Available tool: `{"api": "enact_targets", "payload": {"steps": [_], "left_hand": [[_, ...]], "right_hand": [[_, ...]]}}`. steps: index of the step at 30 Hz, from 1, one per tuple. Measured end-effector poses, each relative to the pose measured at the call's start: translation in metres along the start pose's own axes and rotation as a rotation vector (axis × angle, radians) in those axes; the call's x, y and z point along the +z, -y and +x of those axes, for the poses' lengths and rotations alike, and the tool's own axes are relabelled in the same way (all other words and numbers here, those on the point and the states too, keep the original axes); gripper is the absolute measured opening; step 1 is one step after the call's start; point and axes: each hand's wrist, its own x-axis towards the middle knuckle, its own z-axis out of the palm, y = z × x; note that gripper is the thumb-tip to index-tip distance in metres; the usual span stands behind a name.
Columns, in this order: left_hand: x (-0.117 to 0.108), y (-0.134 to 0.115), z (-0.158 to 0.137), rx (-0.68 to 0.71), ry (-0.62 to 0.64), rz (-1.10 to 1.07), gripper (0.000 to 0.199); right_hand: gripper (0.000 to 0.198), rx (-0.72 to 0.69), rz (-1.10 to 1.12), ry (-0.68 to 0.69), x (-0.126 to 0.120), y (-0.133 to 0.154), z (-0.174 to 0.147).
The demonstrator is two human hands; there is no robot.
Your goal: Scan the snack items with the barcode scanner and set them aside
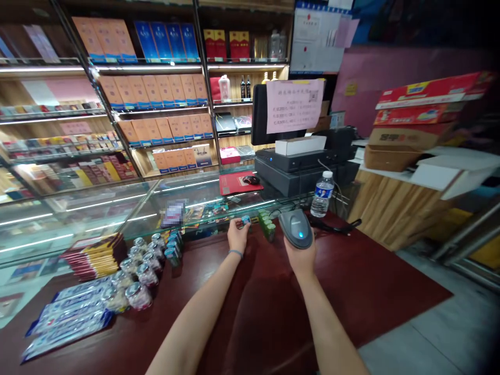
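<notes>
My left hand (236, 238) is closed on a small blue-topped container (246, 220) at the far side of the dark red tabletop (250, 302). My right hand (301, 256) grips a grey barcode scanner (297, 228), which has a blue light lit on its top. Between the two hands stands a short row of small green containers (267, 227). Left of my left hand is a row of similar small blue-topped containers (174, 247). Beyond these, several small lidded jars (138, 294) stand in two rows.
Long blue-and-white packets (70, 317) and stacked yellow-and-maroon packets (94, 258) lie on the left. A water bottle (322, 195) stands behind the scanner. A glass counter (136, 211), a mouse (251, 179) and a monitor (259, 114) are at the back. Stacked boxes (414, 114) are at right.
</notes>
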Motion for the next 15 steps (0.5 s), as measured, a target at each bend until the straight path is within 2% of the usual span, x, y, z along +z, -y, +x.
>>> {"api": "enact_targets", "payload": {"steps": [3, 7, 15], "left_hand": [[0.017, 0.01, 0.009, 0.033, 0.02, 0.004, 0.028], [0.031, 0.019, 0.016, 0.05, -0.014, 0.061, 0.028], [0.049, 0.022, 0.015, 0.042, -0.06, 0.153, 0.023]], "right_hand": [[0.037, 0.014, 0.024, -0.024, 0.003, -0.005, -0.001], [0.039, 0.014, 0.036, -0.064, 0.007, -0.011, -0.002], [0.039, 0.058, 0.075, -0.022, 0.005, -0.009, -0.002]]}}
